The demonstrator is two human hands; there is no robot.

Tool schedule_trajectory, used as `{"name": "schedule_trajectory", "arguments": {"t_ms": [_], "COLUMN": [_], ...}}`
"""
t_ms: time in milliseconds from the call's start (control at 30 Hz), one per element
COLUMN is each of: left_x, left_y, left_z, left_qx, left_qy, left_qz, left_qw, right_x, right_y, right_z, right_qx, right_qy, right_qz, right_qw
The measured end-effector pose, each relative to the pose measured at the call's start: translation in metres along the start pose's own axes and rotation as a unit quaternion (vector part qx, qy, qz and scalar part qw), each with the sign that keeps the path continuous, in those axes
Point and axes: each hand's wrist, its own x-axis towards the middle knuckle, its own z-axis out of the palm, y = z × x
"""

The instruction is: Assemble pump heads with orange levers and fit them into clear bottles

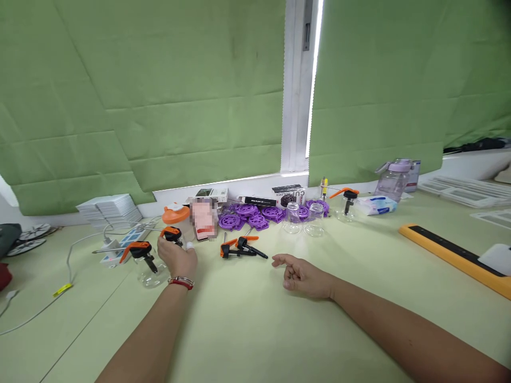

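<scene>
My left hand [178, 259] is closed around a small glass jar with a black-and-orange lever top [173, 234]; most of its glass is hidden behind the fingers. Just left of it stands a matching glass jar [154, 274] with a black tube inside and a thin spout pointing left. My right hand [305, 277] hovers with the index finger stretched out and the others loosely curled, nothing in it. Nearest its fingertips lie two loose black-and-orange lever tops [243, 249]. Behind these, two clear glass jars stand upside down [293, 221].
Purple plastic discs [257, 215] lie along the window wall beside a phone [204, 218]. A third topped jar [347, 207], a tissue pack [375, 205] and a water bottle [393, 181] stand right. An orange-edged bar [447, 255] lies far right; a power strip [128, 244] left.
</scene>
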Motion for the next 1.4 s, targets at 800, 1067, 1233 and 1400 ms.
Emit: {"name": "schedule_trajectory", "arguments": {"t_ms": [800,1067,1233,1400], "left_x": [-0.113,-0.099,-0.095,-0.091], "left_y": [0.064,0.06,0.057,0.055], "left_z": [0.015,0.023,0.024,0.025], "left_qx": [-0.253,-0.286,-0.339,-0.364], "left_qy": [-0.487,-0.524,-0.53,-0.528], "left_qz": [-0.014,-0.166,-0.208,-0.243], "left_qw": [0.836,0.785,0.749,0.728], "right_x": [0.08,0.077,0.074,0.068], "right_y": [0.01,0.019,0.019,0.013], "right_z": [0.014,0.007,0.005,0.003], "right_qx": [-0.204,-0.085,0.01,0.113], "right_qy": [0.211,0.255,0.289,0.286], "right_qz": [0.084,0.081,0.095,0.103], "right_qw": [0.952,0.96,0.953,0.946]}}
